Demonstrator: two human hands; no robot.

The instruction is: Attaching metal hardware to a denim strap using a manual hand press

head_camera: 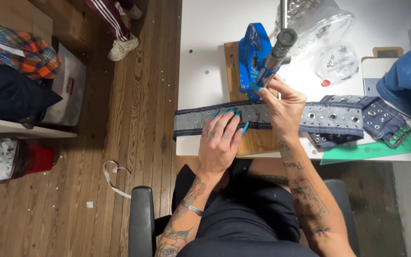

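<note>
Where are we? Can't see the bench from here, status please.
Left hand flat on denim eyelet belt. Right hand pinching at blue press tip. Belt on wooden board, nothing blocking.

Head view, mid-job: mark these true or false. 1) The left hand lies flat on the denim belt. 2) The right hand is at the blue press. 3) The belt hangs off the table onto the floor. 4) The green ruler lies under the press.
1) True: the left hand presses on the studded denim belt.
2) True: the right hand pinches at the base of the blue press.
3) False: the belt lies across the white table.
4) False: the green ruler lies at the table's right edge, apart from the press.
</note>
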